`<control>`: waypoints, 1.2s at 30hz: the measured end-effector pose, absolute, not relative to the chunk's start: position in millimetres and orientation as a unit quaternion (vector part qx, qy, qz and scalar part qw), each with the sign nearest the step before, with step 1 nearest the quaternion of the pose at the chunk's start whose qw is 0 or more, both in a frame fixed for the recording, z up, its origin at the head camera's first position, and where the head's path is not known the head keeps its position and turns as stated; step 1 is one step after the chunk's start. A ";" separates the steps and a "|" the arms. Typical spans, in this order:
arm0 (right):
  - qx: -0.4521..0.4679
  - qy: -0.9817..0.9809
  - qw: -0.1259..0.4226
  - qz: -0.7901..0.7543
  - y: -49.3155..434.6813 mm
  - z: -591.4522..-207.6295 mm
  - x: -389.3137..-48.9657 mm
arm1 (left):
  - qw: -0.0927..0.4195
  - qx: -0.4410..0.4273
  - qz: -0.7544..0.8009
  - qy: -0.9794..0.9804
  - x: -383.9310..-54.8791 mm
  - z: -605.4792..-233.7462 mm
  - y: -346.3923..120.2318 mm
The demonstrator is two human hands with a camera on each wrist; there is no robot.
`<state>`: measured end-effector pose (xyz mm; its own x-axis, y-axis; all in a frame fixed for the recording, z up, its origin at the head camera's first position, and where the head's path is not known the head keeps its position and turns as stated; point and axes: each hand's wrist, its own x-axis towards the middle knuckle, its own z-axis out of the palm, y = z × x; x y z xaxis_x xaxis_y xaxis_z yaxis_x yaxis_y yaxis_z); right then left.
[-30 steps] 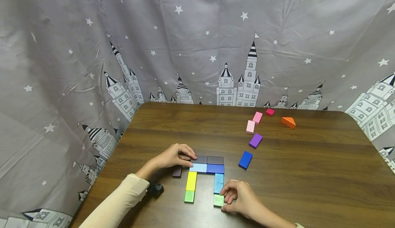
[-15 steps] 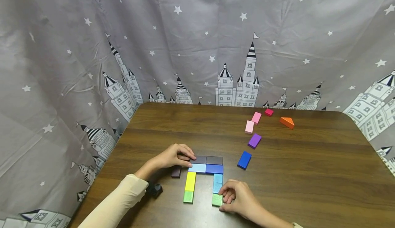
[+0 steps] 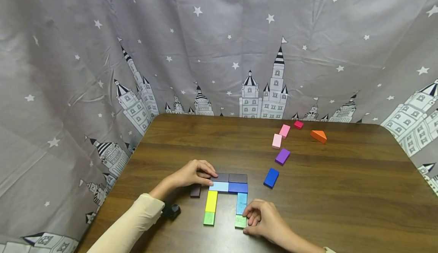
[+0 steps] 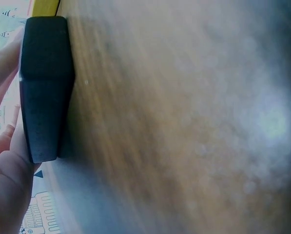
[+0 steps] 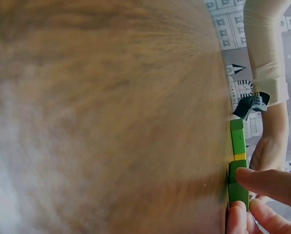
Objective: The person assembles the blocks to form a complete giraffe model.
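Note:
Flat blocks form an arch on the table. Two dark grey blocks (image 3: 237,178) top it, above a light blue block (image 3: 219,186) and a dark blue block (image 3: 237,187). Its left leg is a yellow block (image 3: 211,201) and a green block (image 3: 209,218). A mid-blue block (image 3: 242,202) and a light green block (image 3: 240,221) make the right leg. My left hand (image 3: 195,174) rests its fingertips at the left ends of the grey and light blue blocks. My right hand (image 3: 270,221) pinches the light green block between thumb and fingers, also visible in the right wrist view.
A loose dark block (image 3: 195,191) lies under my left hand and looms large in the left wrist view. To the right lie a blue block (image 3: 271,178), a purple block (image 3: 282,156), two pink blocks (image 3: 276,141), a red block (image 3: 299,124) and an orange triangle (image 3: 319,136). A castle-print curtain (image 3: 219,47) hangs behind.
The light green block has shifted very slightly left under my right hand and now lines up with the mid-blue block. My left hand has stayed in place.

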<state>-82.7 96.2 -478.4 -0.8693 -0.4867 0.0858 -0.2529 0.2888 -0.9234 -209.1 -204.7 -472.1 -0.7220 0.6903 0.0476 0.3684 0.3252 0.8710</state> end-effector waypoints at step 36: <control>-0.219 0.790 0.117 -0.560 97.2 -478.0 -82.9 | 0.173 0.329 0.478 0.796 -208.2 -468.8 -203.9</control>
